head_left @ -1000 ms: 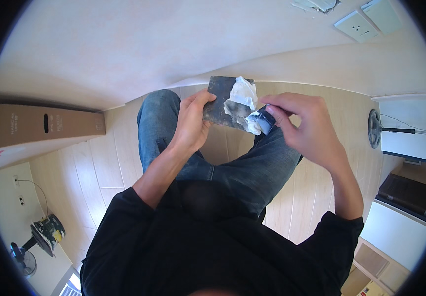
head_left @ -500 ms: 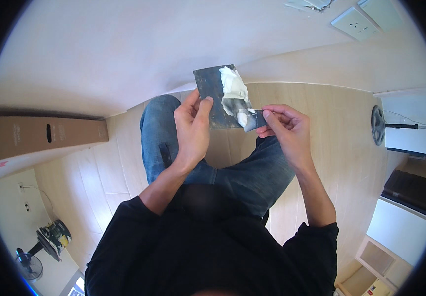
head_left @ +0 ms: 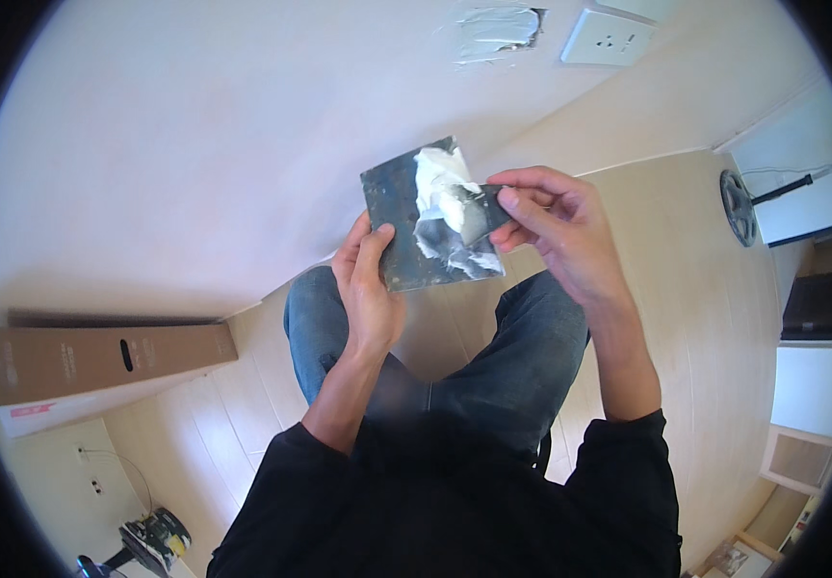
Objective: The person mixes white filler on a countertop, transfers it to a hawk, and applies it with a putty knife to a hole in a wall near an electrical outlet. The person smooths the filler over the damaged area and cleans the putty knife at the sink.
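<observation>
My left hand [head_left: 370, 279] grips the left edge of a dark, flat, square plate [head_left: 399, 241], its thumb on top. White putty [head_left: 440, 178] lies in a thick heap along the plate's upper right part, with thinner smears toward the lower right corner. Pinched between the thumb and fingers of my right hand [head_left: 560, 217] is a small dark scraper blade [head_left: 489, 207]. The blade rests against the putty, and some white clings to its end. Ahead on the wall, a patch of pale filler [head_left: 498, 34] covers a hole that still shows a dark, ragged right edge.
A white wall socket [head_left: 607, 39] sits right of the patch. At left a long brown cardboard box [head_left: 166, 352] stands along the wall. A fan with a round base [head_left: 739, 207] is at right, near white cabinets [head_left: 816, 385]. A green-and-black tool [head_left: 156, 535] lies lower left.
My view has shifted, bringing the wall patch and socket further into sight. The small blade has moved up the plate from its lower right corner into the putty heap.
</observation>
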A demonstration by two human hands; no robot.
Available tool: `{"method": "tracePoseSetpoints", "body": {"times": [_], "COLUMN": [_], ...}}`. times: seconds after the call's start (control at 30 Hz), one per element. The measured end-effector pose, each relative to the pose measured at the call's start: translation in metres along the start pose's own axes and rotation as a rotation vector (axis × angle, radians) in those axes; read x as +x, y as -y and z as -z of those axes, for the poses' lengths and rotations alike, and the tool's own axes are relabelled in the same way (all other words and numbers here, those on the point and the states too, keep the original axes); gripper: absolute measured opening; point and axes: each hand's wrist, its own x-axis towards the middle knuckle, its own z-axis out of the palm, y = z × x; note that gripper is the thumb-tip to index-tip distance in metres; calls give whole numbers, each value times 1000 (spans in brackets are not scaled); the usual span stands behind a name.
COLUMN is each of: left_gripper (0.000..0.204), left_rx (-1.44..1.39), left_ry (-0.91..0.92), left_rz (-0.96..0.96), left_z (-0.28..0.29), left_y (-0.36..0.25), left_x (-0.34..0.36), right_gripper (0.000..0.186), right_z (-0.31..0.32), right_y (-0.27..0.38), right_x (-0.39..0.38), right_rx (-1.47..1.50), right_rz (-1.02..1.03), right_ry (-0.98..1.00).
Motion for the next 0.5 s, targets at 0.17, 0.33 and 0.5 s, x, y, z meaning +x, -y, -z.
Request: {"method": "tracePoseSetpoints", "body": {"times": [0.17,0.33,0.5], "left_gripper": [35,31,28], "left_rx": [2,73,203], "left_ry": [65,85,49], "left_rz": [-69,-142,-192], "left_z": [-8,-7,-9], "left_y": [-12,-10,-6], "left_x": [-4,-9,-9], "right_gripper": [20,18,28], "right_z": [-8,-18,-37], "right_y": [28,46,46], "right_x": [-7,-16,-30], "right_rx": [-403,-1017,-1452], "right_rz": [17,435,642], "right_ry": [42,78,167]}}
